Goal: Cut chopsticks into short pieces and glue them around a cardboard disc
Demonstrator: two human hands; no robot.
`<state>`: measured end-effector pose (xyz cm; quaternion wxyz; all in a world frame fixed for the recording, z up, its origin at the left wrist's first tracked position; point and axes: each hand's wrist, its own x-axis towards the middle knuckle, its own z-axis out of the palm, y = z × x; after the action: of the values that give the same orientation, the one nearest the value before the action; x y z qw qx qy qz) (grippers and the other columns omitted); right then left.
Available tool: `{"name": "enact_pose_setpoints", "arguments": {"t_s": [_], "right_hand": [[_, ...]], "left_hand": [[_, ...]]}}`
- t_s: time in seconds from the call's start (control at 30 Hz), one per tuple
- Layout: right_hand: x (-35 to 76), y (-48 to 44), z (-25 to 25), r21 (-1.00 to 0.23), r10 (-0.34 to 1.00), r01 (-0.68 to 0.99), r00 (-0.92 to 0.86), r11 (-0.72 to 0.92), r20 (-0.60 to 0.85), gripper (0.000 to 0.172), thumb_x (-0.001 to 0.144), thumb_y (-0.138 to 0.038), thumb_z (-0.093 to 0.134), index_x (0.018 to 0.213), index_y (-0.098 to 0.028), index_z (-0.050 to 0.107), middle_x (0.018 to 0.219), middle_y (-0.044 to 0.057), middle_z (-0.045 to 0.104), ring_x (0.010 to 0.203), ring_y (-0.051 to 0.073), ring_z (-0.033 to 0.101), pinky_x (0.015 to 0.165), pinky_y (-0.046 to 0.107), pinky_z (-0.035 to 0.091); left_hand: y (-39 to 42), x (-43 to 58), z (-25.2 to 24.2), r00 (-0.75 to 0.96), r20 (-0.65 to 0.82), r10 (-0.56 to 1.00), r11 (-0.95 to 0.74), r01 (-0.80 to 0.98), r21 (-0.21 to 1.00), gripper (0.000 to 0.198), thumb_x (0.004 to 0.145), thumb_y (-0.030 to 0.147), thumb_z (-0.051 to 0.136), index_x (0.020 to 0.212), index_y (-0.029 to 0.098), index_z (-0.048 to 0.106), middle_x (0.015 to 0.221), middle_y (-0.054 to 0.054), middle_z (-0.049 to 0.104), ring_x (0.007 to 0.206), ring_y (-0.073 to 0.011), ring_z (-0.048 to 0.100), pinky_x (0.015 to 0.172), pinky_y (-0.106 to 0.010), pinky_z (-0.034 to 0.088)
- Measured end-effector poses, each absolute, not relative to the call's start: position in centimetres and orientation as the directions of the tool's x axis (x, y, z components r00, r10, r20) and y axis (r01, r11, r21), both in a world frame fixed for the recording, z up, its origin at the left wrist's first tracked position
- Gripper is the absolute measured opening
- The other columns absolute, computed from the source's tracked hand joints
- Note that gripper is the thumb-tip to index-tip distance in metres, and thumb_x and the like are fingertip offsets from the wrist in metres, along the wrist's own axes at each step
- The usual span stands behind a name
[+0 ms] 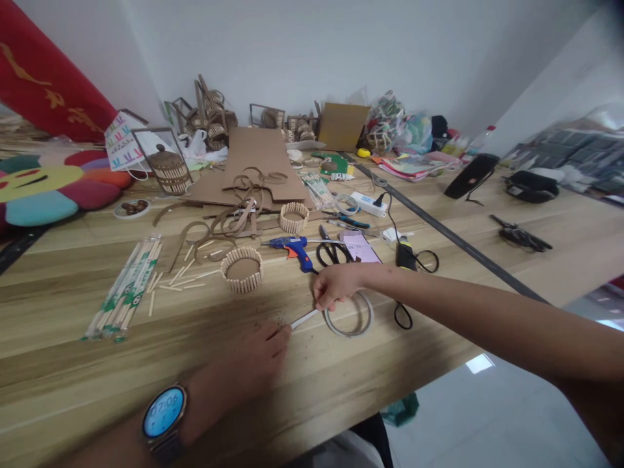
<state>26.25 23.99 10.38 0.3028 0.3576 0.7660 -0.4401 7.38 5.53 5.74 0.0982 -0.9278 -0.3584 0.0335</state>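
A narrow white strip of tape (305,318) stretches between my two hands, low over the table. One end is pinched in the fingers of my left hand (266,351), which has a watch (166,411) at its wrist. At the other end my right hand (338,286) grips the strip between thumb and fingers. Just under and beside the right hand is a tape roll (369,320), a thin pale ring. Beyond it lie a blue glue gun (287,243) and black-handled scissors (322,252). A ring of short wooden sticks (242,286) stands left of the glue gun.
Bagged wooden sticks (127,286) and loose stick pieces (182,284) lie on the left. Cardboard strips (238,221) and cardboard sheets (258,156) are piled behind. A power strip (369,204) and black cable (428,260) lie to the right. The table's front edge (439,377) is near.
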Motion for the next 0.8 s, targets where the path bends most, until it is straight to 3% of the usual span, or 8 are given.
{"name": "enact_pose_setpoints", "arguments": {"t_s": [0.17, 0.43, 0.8], "right_hand": [[26.2, 24.1, 10.3, -0.414, 0.304, 0.818, -0.544, 0.398, -0.782, 0.046, 0.068, -0.058, 0.077, 0.081, -0.014, 0.069, 0.066, -0.001, 0.066, 0.058, 0.01, 0.048, 0.054, 0.021, 0.036], [25.3, 23.0, 11.3, -0.253, 0.409, 0.786, -0.532, 0.563, -0.742, 0.027, 0.079, -0.033, 0.07, 0.091, -0.01, 0.079, 0.078, 0.006, 0.075, 0.068, 0.016, 0.062, 0.06, 0.024, 0.039], [24.8, 22.4, 11.8, -0.157, 0.421, 0.734, -0.535, 0.661, -0.733, 0.03, 0.084, -0.033, 0.066, 0.096, -0.009, 0.08, 0.086, 0.01, 0.078, 0.077, 0.02, 0.066, 0.06, 0.025, 0.039]], "left_hand": [[5.6, 7.3, 5.8, 0.741, -0.023, 0.671, -0.731, 0.657, -0.185, 0.031, 0.087, 0.004, 0.055, 0.114, 0.011, 0.071, 0.121, -0.011, 0.072, 0.098, -0.0238, 0.069, 0.082, -0.032, 0.058], [5.7, 7.3, 5.7, 0.726, -0.059, 0.685, -0.724, 0.669, -0.17, 0.032, 0.09, 0.004, 0.053, 0.115, 0.013, 0.07, 0.123, -0.011, 0.071, 0.101, -0.0232, 0.068, 0.083, -0.031, 0.057], [5.6, 7.1, 5.2, 0.736, 0.0, 0.677, -0.726, 0.668, -0.161, 0.029, 0.089, 0.005, 0.056, 0.113, 0.013, 0.071, 0.12, -0.011, 0.072, 0.099, -0.0225, 0.067, 0.083, -0.032, 0.055]]}}
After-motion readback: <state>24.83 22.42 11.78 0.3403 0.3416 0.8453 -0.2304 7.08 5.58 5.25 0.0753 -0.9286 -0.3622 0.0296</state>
